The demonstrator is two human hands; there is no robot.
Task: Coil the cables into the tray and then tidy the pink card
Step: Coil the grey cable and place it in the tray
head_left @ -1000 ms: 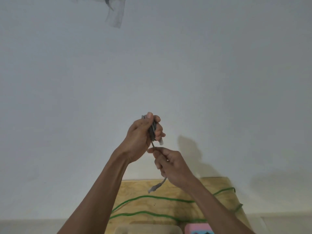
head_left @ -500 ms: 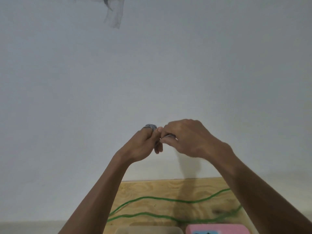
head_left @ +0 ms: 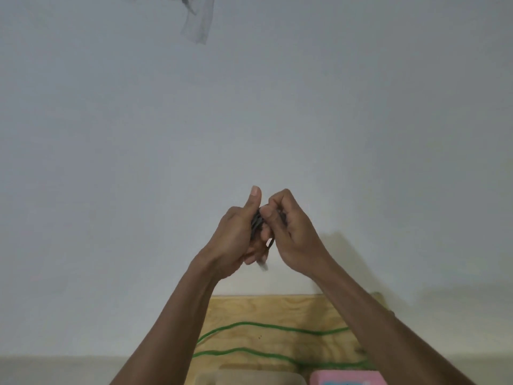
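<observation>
while both hands are raised in front of the wall, the left hand (head_left: 236,240) has its grip clenched round a small bundle of dark cable (head_left: 256,222), thumb up, and the right hand (head_left: 291,232) pinches the same bundle from 3 o'clock. a pale plug end (head_left: 263,266) pokes out below. to finish this coil well, i'd tuck that loose end under a loop, keep the turns even and hold them tight until lowered. at 6 o'clock on the tabletop (head_left: 277,309) lie the green cable (head_left: 263,325), the tray (head_left: 249,378) edge and the pink card (head_left: 347,377).
</observation>
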